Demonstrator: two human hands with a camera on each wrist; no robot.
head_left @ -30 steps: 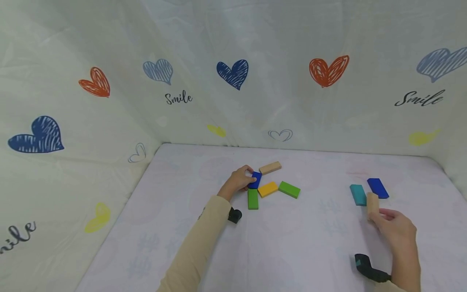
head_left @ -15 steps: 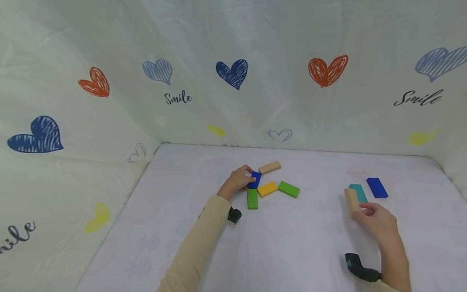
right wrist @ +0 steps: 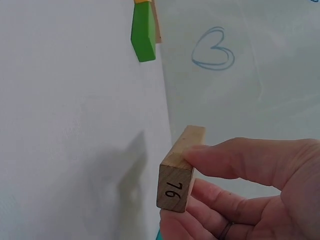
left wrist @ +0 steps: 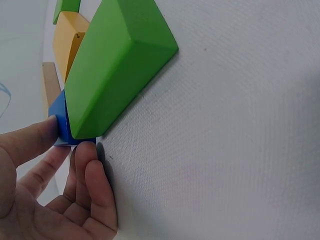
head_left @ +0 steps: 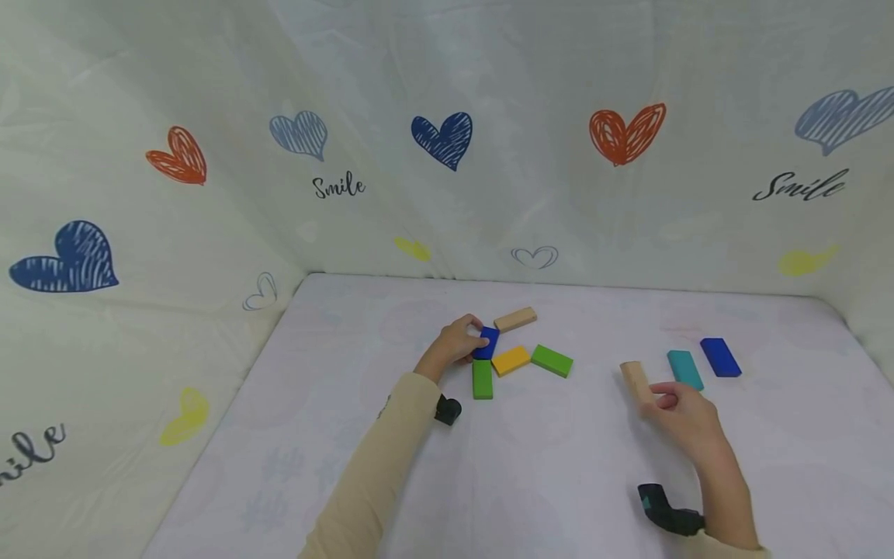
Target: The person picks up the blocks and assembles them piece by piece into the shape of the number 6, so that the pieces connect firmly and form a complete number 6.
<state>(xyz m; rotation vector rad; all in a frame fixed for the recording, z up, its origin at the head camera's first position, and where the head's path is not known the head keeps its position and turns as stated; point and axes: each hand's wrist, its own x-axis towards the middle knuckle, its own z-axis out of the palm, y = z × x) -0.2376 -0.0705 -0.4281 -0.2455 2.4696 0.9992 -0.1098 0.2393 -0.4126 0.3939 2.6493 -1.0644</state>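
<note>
My left hand (head_left: 455, 343) holds a blue block (head_left: 488, 342) between thumb and fingers, flat on the table. Its near end meets a green block (head_left: 483, 380), and a yellow block (head_left: 511, 361) touches near that corner. Beyond the blue block lies a plain wooden block (head_left: 515, 319); a second green block (head_left: 552, 361) extends from the yellow one. In my right hand (head_left: 684, 419) another plain wooden block (head_left: 634, 380) is pinched, raised off the table. The right wrist view shows the number 76 on the end of that held wooden block (right wrist: 175, 187).
A teal block (head_left: 685, 369) and another blue block (head_left: 721, 357) lie apart on the right side of the white table (head_left: 545, 473). Behind the table hangs a pale cloth (head_left: 531, 78) printed with hearts. A dark wrist camera (head_left: 667, 512) sits on my right forearm.
My right hand has carried the wooden block leftward, away from the teal and blue blocks. The left hand has stayed in place on its blue block.
</note>
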